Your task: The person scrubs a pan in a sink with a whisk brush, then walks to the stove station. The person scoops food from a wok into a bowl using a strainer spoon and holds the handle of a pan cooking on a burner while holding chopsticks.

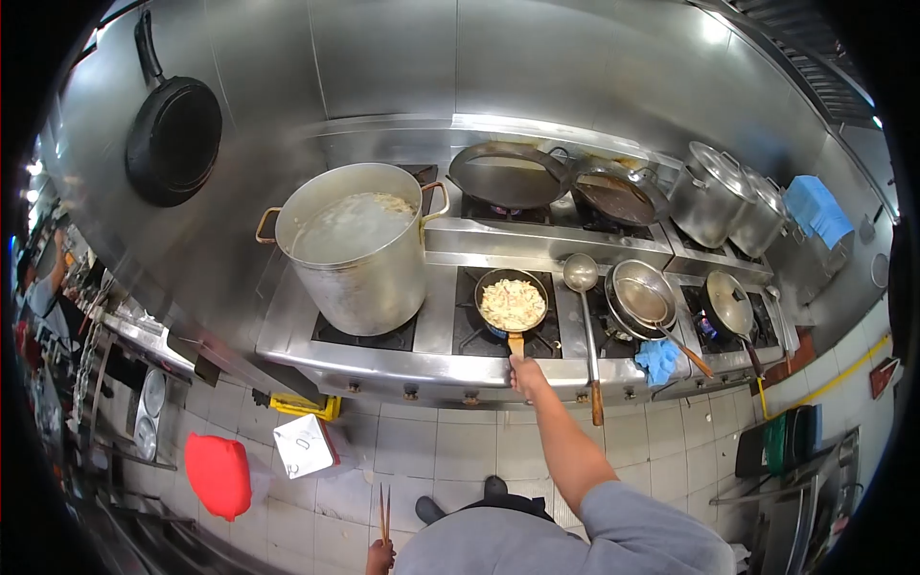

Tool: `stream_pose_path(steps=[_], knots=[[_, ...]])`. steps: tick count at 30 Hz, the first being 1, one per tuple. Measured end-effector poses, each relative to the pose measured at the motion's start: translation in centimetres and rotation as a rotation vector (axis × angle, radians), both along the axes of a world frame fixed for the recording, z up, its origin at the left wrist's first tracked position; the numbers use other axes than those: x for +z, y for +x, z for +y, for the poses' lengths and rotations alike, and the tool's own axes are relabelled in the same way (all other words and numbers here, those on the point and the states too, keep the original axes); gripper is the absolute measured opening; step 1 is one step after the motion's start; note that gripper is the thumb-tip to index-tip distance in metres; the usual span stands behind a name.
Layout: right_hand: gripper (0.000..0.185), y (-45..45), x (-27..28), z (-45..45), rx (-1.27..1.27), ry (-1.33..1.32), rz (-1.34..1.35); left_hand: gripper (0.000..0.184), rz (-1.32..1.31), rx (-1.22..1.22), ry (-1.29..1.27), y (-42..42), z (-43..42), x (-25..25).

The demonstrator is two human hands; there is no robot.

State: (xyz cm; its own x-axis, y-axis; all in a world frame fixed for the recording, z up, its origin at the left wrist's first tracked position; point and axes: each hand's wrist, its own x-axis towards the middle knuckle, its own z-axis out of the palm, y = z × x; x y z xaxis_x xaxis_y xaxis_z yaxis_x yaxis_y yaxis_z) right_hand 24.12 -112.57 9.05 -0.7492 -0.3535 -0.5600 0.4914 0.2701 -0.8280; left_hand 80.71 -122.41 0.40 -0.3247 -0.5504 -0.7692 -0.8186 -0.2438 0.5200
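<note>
My right hand [524,377] is closed around the yellowish handle of a small frying pan [481,316], which rests on a front burner. Pale, chopped food [513,305] fills much of the pan. Low at the bottom edge, my left hand [380,556] grips a pair of long thin brown sticks [385,517], tips up; whether they are chopsticks or tongs I cannot make out. It is away from the stove, beside my body. Just right of the pan lies a long-handled ladle [581,273].
A large stockpot [331,278] of cloudy liquid stands left. Behind are two woks [479,168] [613,196] and lidded pots [709,196]. Strainers [644,292], a blue cloth [656,361] and another pan [728,302] sit right. A red stool-like object [218,474] and white box [305,447] are on the floor.
</note>
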Motion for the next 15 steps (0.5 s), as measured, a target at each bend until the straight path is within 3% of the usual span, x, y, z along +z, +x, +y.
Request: stream_pose_path(steps=[2, 5, 7, 8, 9, 10, 11, 12, 15], knots=[[0.035, 0.6, -0.7, -0.5, -0.003, -0.021, -0.003, 0.037, -0.072, -0.009, -0.073, 0.0, 0.0, 0.8], [0.039, 1.8, 2.9, 0.3, 0.068, 0.005, -0.018, 0.039, -0.092, -0.236, -0.267, 4.2, -2.6, -8.3], [0.047, 0.6, 2.0, 1.8, 0.181, 0.085, -0.035, 0.038, -0.101, -0.229, -0.301, 4.8, -3.0, -8.5], [0.05, -2.8, -3.1, 3.5, 0.328, 0.179, 0.123, 0.038, -0.107, -0.215, -0.328, 5.0, -3.1, -8.4], [0.05, -2.4, 2.2, 4.4, 0.381, 0.327, 0.09, 0.038, -0.111, -0.213, -0.329, 5.0, -3.0, -7.9], [0.052, -4.7, 0.9, 5.5, 0.463, 0.55, 0.32, 0.037, -0.092, -0.186, -0.297, 5.1, -2.9, -7.0], [0.052, -6.8, 1.4, 6.1, 0.595, 0.755, 0.323, 0.036, -0.072, -0.159, -0.266, 5.1, -2.7, -6.4], [0.05, -7.4, 1.5, 7.0, 0.515, 0.957, 0.601, 0.036, -0.073, -0.155, -0.267, 5.2, -2.8, -6.5], [0.047, -8.1, 4.1, 8.6, 0.409, 1.02, 0.662, 0.036, -0.112, -0.121, -0.184, 6.9, -3.4, -9.6]])
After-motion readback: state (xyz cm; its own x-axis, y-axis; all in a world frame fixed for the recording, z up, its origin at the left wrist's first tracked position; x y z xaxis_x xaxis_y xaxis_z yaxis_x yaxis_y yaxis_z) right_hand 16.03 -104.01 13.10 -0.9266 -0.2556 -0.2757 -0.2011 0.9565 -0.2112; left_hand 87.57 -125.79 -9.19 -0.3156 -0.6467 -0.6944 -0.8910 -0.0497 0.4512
